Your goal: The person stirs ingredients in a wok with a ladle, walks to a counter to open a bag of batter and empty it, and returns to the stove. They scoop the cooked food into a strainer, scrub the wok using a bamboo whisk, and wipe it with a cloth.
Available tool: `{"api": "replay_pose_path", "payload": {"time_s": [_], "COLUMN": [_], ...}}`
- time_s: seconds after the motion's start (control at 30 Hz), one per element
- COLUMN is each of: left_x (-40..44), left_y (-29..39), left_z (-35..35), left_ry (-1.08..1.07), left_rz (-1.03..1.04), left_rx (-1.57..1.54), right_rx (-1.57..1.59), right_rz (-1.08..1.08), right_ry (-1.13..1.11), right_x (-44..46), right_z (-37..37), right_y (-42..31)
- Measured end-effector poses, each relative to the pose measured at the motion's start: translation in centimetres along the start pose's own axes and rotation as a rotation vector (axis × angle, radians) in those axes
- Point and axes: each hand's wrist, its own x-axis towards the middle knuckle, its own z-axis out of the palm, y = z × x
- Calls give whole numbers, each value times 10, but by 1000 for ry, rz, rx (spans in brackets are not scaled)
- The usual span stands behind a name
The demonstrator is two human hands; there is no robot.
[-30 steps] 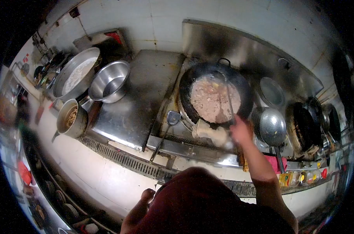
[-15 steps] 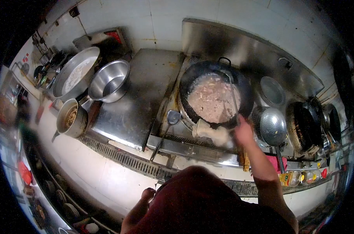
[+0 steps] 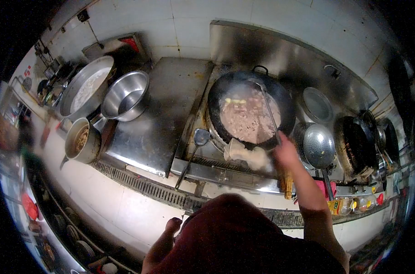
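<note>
Head view: right hand (image 3: 287, 153), grip closed around long utensil (image 3: 271, 114), beside the wok (image 3: 287, 102) rim.

No readable text or labels anywhere here.

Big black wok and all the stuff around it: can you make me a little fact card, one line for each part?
Wok: big and black, with a loop handle
Inside: pinkish-brown food, a few yellow bits
Right hand: holding a long-handled tool that reaches into the wok
Left hand: low, by the person's body; too dark to tell if it holds anything
Front edge: crumpled pale cloth
Left side: ladle, shiny metal bowl, small pot
Right side: round strainer
</note>
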Motion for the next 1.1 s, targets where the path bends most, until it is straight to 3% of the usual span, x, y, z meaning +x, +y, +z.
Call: {"api": "replay_pose_path", "payload": {"time_s": [0.1,0.17,0.2,0.23,0.3,0.4,0.5,0.6,0.77,0.9,1.0,1.1], "left_x": [-4,-12,-8,-12,-22,-19,-6,-4,-6,-22,-18,-14], "left_y": [3,17,23,24,31,36,9,2,12,45,41,32], "left_z": [-3,-16,-15,-16,-26,-35,-13,-6,-17,-52,-43,-29], "left_ry": [51,-41,-100,-104,-10,-36,46,114,88,-80,-64,-77], "left_rz": [46,-111,57,61,-83,-22,121,141,71,-134,-61,-76], "left_rx": [-60,-235,135,139,-198,-27,-86,-163,-126,-194,-32,-107], "right_rx": [-88,-70,-70,-83,-95,-129,-195,-371,-397,-309,-140,62], "right_rz": [66,87,92,5,-78,-62,-16,39,140,127,-28,-82], "right_ry": [2,-73,-72,-72,-68,-132,-141,-89,-112,-66,53,108], "right_x": [3,-2,-3,-2,-5,-11,-13,-4,-20,-75,-102,-104], "right_z": [1,-4,-2,3,2,-13,-21,-26,-34,-37,-32,-31], "right_y": [-2,-11,-5,3,7,-1,-6,-4,21,22,32,33]}}
